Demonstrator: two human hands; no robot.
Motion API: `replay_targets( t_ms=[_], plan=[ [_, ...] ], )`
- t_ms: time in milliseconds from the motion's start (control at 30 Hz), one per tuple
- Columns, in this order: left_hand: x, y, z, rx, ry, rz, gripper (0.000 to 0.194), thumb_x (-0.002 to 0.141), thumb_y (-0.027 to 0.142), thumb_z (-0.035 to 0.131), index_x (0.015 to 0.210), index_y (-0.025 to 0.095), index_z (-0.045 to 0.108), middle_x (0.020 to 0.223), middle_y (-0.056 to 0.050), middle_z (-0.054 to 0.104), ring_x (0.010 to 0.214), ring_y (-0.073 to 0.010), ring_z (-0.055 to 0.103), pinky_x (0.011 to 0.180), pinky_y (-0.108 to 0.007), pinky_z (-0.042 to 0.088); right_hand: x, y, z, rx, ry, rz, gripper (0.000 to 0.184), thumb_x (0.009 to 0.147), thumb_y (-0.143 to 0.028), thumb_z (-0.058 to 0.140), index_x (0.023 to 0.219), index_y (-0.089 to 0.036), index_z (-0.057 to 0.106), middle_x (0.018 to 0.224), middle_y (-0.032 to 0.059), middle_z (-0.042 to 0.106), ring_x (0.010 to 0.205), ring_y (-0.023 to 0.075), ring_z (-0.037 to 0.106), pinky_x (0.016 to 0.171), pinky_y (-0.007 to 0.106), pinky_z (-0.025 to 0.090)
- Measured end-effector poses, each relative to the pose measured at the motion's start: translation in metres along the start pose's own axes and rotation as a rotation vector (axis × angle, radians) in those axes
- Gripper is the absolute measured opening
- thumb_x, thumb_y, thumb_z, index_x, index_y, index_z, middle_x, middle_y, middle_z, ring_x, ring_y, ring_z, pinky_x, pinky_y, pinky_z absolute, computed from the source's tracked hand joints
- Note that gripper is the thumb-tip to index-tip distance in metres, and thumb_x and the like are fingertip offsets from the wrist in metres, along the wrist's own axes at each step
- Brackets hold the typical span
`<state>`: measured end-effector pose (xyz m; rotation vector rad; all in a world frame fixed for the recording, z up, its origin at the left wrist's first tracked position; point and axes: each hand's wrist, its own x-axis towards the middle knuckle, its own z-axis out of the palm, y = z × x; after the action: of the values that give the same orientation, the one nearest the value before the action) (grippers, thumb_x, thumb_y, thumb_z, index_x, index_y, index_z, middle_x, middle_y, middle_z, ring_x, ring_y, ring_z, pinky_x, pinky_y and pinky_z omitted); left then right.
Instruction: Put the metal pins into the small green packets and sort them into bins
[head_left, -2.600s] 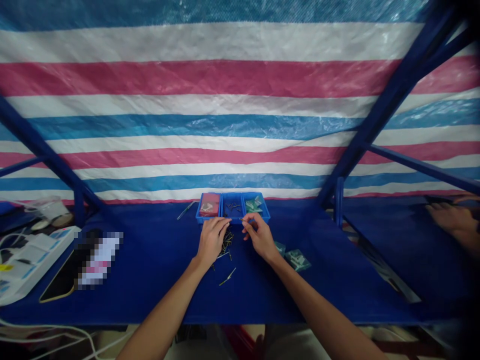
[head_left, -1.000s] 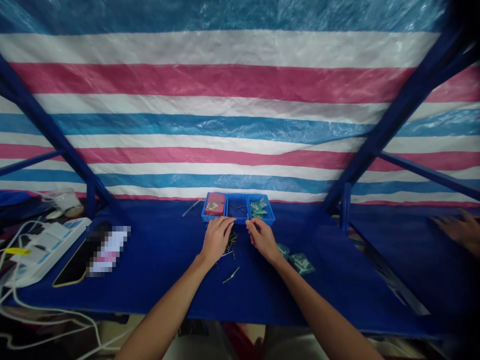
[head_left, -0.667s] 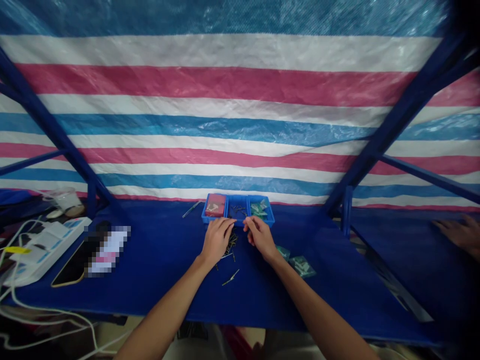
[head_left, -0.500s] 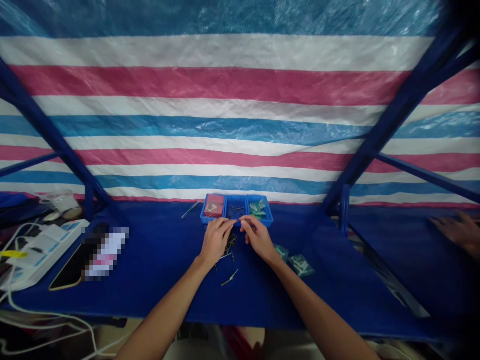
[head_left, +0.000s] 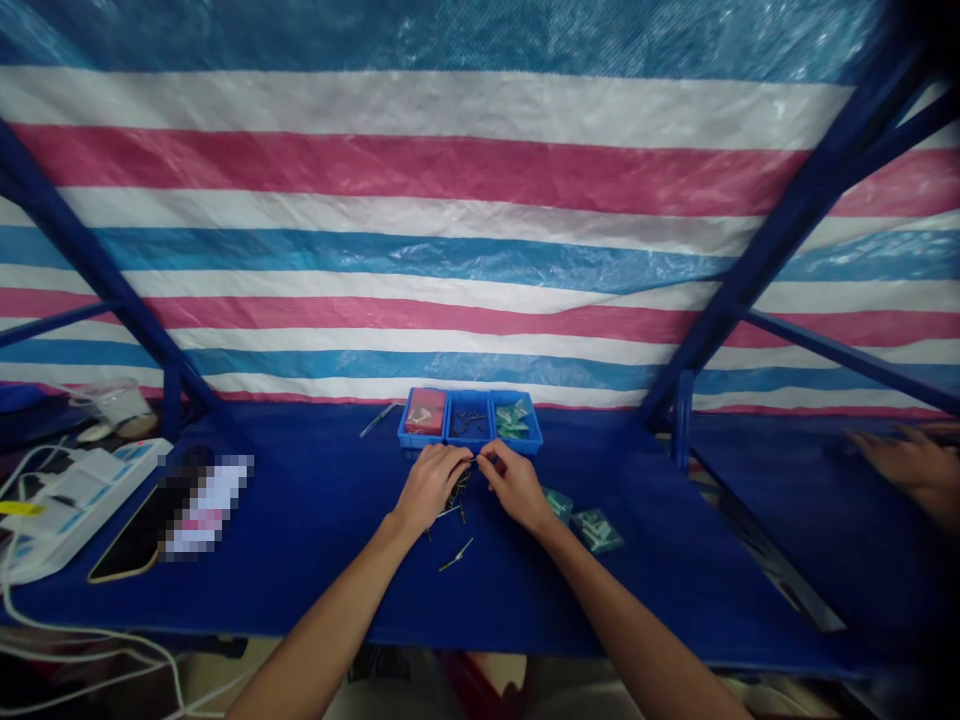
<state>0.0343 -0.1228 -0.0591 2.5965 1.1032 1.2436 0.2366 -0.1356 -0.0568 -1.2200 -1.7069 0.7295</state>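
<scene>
My left hand (head_left: 433,484) and my right hand (head_left: 514,484) are closed in pinches, fingertips almost meeting. Between them is a small thin dark piece (head_left: 474,459), too small to name. Partly under the left fingers lies a pile of slim dark and brass-coloured pieces (head_left: 458,492). Nearer me, a slim piece with a brass-coloured end (head_left: 456,555) lies alone. Just beyond the hands stands a blue three-part tray (head_left: 470,443). It holds a red item at left, thin dark pieces in the middle and small greenish packets (head_left: 513,418) at right.
Two clear packets (head_left: 598,530) lie right of my right forearm. At left are a phone (head_left: 139,540), a white power strip (head_left: 90,515) and cables. A pen-like tool (head_left: 377,420) lies beside the tray. Another person's hand (head_left: 911,465) is at far right, beyond blue frame bars (head_left: 757,260).
Both hands have come slightly down toward me, away from the tray's front edge, still pinching close together. The other person's hand at right has shifted slightly left.
</scene>
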Motion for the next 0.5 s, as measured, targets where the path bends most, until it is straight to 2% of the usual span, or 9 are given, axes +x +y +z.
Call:
replay_targets(
  t_ms=[167, 333, 400, 500],
  plan=[
    [-0.0002, -0.0001, -0.0013, -0.026, 0.039, -0.022, 0.016, 0.109, 0.030, 0.056, 0.117, 0.024, 0.069, 0.109, -0.006, 0.077, 0.098, -0.0236, 0.071, 0.091, -0.041, 0.056, 0.0014, 0.0082, 0.0022, 0.206, -0.103, 0.116, 0.025, 0.095, -0.048, 0.066, 0.092, -0.024, 0.063, 0.063, -0.0052, 0.063, 0.048, 0.0135, 0.058, 0.045, 0.023, 0.046],
    [0.0011, -0.0024, 0.0013, -0.079, 0.160, -0.067, 0.016, 0.108, 0.031, 0.059, 0.117, 0.025, 0.070, 0.110, -0.006, 0.077, 0.103, -0.0231, 0.073, 0.095, -0.040, 0.058, 0.0041, 0.0094, 0.0028, 0.380, -0.055, 0.130, 0.036, 0.084, -0.052, 0.079, 0.082, -0.022, 0.059, 0.076, -0.0010, 0.067, 0.059, 0.0145, 0.063, 0.046, 0.023, 0.052],
    [0.0020, -0.0047, 0.0028, -0.101, 0.221, -0.104, 0.017, 0.108, 0.033, 0.059, 0.118, 0.024, 0.070, 0.108, -0.006, 0.077, 0.102, -0.0223, 0.074, 0.095, -0.039, 0.060, 0.0046, 0.0073, 0.0009, 0.424, -0.036, 0.127, 0.036, 0.081, -0.050, 0.083, 0.086, -0.022, 0.061, 0.081, -0.0002, 0.067, 0.065, 0.0158, 0.064, 0.046, 0.023, 0.053],
    [0.0026, -0.0073, 0.0041, -0.126, 0.251, -0.142, 0.021, 0.108, 0.035, 0.060, 0.122, 0.023, 0.069, 0.103, -0.005, 0.077, 0.095, -0.0209, 0.076, 0.091, -0.037, 0.062, 0.0048, 0.0049, -0.0015, 0.415, -0.039, 0.114, 0.036, 0.081, -0.048, 0.082, 0.102, -0.022, 0.069, 0.084, 0.0004, 0.067, 0.070, 0.0171, 0.065, 0.047, 0.023, 0.055]
  ],
)
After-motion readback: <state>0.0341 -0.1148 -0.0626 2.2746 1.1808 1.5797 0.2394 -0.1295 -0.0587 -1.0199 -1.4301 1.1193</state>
